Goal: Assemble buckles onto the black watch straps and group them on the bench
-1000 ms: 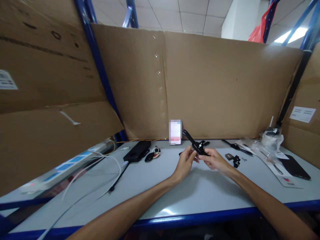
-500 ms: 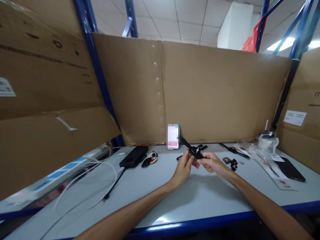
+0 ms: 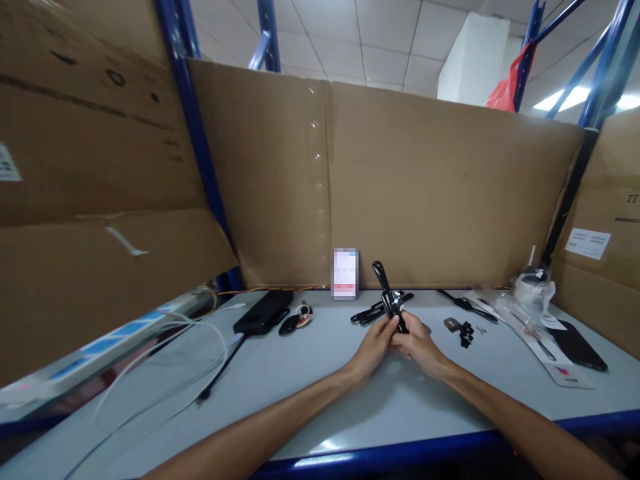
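A black spokeshave, with bright metal at its middle, is held up over the table in front of me. One of its handles points up and slightly left. My left hand is closed at its lower part, the thumb against it. Close beside it, my right hand grips the same lower end, and the fingers of both hands nearly meet there. The hands hide most of the lower handle. Behind it lie more black handled tools, partly covered from view. A small dark plate and black clamp-like parts rest to the right.
Another black two-handled tool lies at the back right, near plastic packaging and a dark phone. A lit phone leans on the cardboard wall. Leftward are a black power bank, keys and a power strip.
The spokeshave has been turned from a slant to nearly upright. My right hand has come in to the left and lower, closer to my left hand.
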The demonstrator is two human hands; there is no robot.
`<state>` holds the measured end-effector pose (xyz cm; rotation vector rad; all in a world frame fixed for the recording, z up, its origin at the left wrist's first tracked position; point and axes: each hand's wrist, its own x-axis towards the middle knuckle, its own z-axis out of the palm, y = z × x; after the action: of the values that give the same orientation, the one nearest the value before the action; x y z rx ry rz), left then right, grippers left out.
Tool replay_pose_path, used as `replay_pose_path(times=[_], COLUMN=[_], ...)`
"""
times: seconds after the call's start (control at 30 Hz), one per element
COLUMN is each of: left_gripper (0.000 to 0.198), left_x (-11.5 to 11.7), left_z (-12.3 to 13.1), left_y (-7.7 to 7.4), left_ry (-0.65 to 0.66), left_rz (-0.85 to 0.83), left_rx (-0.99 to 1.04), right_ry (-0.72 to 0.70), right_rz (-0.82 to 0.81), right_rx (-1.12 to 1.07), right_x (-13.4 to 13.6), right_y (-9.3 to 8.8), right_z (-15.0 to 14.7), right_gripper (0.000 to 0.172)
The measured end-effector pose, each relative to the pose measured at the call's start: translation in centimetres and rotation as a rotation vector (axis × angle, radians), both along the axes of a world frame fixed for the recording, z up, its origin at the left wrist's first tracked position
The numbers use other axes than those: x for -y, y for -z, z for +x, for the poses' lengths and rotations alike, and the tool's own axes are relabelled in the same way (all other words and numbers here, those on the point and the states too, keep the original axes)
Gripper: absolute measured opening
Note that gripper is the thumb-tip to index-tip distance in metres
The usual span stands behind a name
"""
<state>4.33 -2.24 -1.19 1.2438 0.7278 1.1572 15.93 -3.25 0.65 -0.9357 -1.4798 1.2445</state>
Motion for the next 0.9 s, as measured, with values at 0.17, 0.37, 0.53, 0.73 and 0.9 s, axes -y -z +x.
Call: replay_pose_path(times=[0.17,0.37,0.53,0.73,0.9], left_gripper=[0.050,0.049,0.053,0.055,0.056], left_x=[0.3,0.0,-0.8,-0.8,-0.7], left_z=[-0.3,-1.6,-2.1,-1.4,-1.4], left_y=[-0.6,-1.4,-0.8,0.6,0.7], left_ry=[-0.018,-0.085,0.020,0.084,0.135], left_rz=[-0.024,-0.019,-0.049,0.006,0.061], left_rx=[-0.017,0.032,-0.051,-0.115,-0.150], right_ry=[-0.036,-0.174,0.114,0.032,-0.086], right_rz=[-0.046,0.062,0.200,0.164,0.108], right_rx=[0.017,0.212,0.285,0.271,0.208], right_x=[0.3,-1.0,-3.0,-3.9,-3.2], right_y=[0.1,-0.7,-1.2,-0.7,-1.4], right_z=[-0.7,1.1,4.1,4.6,4.4], right_gripper=[0.027,0.023,0.034,0.044,0.045])
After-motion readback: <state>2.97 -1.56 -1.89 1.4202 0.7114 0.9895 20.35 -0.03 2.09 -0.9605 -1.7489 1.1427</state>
